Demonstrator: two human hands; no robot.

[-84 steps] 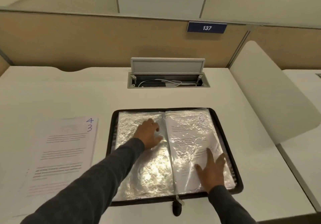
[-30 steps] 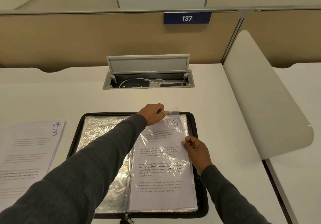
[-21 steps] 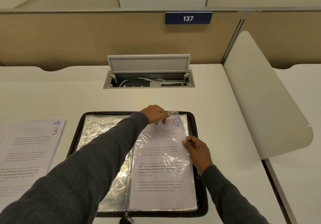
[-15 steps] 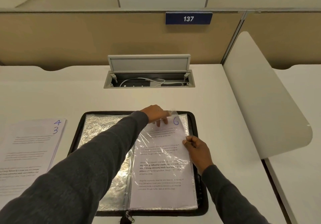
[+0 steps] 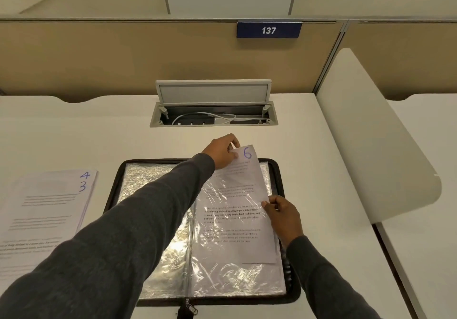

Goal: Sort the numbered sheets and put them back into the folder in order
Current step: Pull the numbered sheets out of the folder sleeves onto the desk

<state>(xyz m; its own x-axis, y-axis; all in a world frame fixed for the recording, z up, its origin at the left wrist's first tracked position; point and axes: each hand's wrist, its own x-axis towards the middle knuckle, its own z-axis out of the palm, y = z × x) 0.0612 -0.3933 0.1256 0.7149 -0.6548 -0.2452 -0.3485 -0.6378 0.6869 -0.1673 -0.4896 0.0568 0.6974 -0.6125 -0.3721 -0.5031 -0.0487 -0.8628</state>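
An open black zip folder (image 5: 293, 296) with crinkled clear sleeves lies on the white desk in front of me. My left hand (image 5: 222, 151) pinches the top edge of the sheet marked 6 (image 5: 237, 209), which sticks partway out of the top of the right-hand sleeve, tilted slightly. My right hand (image 5: 284, 216) grips the right edge of that sleeve and sheet. The left-hand sleeve (image 5: 146, 185) looks empty. A stack of sheets (image 5: 47, 209) showing 4 and 3 lies on the desk to the left of the folder.
An open cable box (image 5: 214, 113) with a raised lid and a white cable is set into the desk behind the folder. A beige partition with a sign reading 137 (image 5: 269, 30) stands at the back. A white curved divider (image 5: 371, 140) rises on the right.
The sheet marked 6 has slid upward out of the right-hand sleeve, pulled by my left hand. My right hand has stayed at the sleeve's right edge.
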